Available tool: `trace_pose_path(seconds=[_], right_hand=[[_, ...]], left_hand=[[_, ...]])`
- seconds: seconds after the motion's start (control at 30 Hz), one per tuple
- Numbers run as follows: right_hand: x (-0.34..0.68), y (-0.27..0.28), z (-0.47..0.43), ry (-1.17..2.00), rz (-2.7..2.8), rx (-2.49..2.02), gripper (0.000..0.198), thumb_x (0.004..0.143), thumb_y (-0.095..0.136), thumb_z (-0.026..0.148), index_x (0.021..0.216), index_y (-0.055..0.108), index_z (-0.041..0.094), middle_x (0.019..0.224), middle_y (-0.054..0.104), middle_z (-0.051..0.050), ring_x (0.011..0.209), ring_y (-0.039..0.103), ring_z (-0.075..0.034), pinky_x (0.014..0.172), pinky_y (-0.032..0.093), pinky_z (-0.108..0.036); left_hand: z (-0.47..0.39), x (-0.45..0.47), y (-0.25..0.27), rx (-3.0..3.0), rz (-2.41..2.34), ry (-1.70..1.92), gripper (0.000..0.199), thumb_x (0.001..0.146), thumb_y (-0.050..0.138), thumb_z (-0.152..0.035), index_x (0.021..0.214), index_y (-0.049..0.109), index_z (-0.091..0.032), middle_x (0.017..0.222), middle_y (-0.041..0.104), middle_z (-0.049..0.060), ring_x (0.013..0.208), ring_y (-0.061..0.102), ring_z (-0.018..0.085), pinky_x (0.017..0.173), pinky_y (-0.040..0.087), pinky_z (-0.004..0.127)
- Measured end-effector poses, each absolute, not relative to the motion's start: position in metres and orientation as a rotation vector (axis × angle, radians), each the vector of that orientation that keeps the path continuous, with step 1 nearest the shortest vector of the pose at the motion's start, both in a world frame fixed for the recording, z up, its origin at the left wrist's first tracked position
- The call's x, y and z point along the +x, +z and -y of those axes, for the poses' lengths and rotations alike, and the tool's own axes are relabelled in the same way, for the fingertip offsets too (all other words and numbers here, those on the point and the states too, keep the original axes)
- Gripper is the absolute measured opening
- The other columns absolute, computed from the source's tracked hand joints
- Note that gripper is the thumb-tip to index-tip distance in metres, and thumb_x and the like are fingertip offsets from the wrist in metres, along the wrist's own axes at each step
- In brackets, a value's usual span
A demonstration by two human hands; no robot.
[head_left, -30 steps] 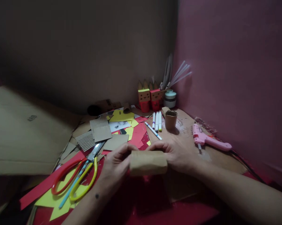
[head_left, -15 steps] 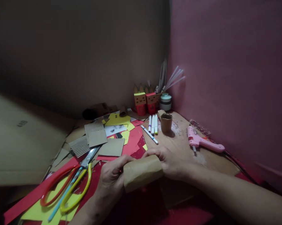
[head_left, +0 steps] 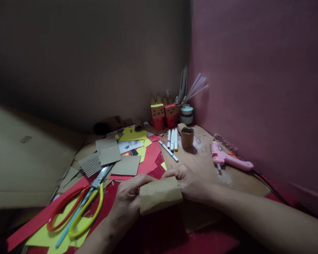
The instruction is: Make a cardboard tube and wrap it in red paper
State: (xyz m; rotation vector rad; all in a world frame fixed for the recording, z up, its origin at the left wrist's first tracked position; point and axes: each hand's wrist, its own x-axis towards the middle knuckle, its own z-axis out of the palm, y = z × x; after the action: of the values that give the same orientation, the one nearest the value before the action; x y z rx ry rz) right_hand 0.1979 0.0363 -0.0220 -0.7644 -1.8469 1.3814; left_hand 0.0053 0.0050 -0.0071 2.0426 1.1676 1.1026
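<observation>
Between my two hands is a brown cardboard piece point(head_left: 161, 195), bent into a curve and held low over the near side of the table. My left hand point(head_left: 131, 197) grips its left end, with the thumb along the upper edge. At the right end my right hand point(head_left: 184, 180) holds it, fingers curled behind the upper corner. The far side of the cardboard and several fingertips are hidden. Beyond my right hand a small brown cardboard cup point(head_left: 187, 138) stands upright, close to several white markers point(head_left: 172, 139).
Large scissors point(head_left: 91, 197) with red and yellow handles lie at left by a blue pencil point(head_left: 74, 217), among cardboard squares point(head_left: 126, 165) and coloured paper. A pink glue gun point(head_left: 227, 158) rests at right. Two cardboard figures point(head_left: 164, 114) and a lidded jar point(head_left: 187, 114) stand at the back.
The cardboard has tilted slightly in my hands, its right end a little lower and closer to level. Both hands keep their grip; the other things stay where they were.
</observation>
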Motion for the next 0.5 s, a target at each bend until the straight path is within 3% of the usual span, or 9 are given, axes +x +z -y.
trace_pose_path(seconds=[0.13,0.5], right_hand=[[0.1974,-0.0171,-0.0346,1.315,1.863,-0.693,0.024,0.068,0.048,0.008,0.068,0.071,0.016,0.061,0.057,0.002,0.057,0.048,-0.009,0.053,0.039,-0.019],[0.1998,-0.0185,-0.0371,1.138,1.922,-0.739,0.024,0.067,0.049,0.007,0.074,0.07,0.016,0.064,0.06,0.001,0.059,0.052,-0.01,0.055,0.041,-0.019]], left_hand=[[-0.0068,0.006,-0.0053,1.908,-1.235,1.122,0.006,0.066,0.062,-0.018,0.064,0.067,-0.018,0.051,0.058,-0.004,0.047,0.05,0.011,0.044,0.037,0.018],[-0.0041,0.0112,-0.0025,1.706,-1.301,0.989,0.007,0.066,0.06,-0.02,0.065,0.065,-0.016,0.058,0.06,-0.001,0.055,0.052,0.013,0.049,0.041,0.02]])
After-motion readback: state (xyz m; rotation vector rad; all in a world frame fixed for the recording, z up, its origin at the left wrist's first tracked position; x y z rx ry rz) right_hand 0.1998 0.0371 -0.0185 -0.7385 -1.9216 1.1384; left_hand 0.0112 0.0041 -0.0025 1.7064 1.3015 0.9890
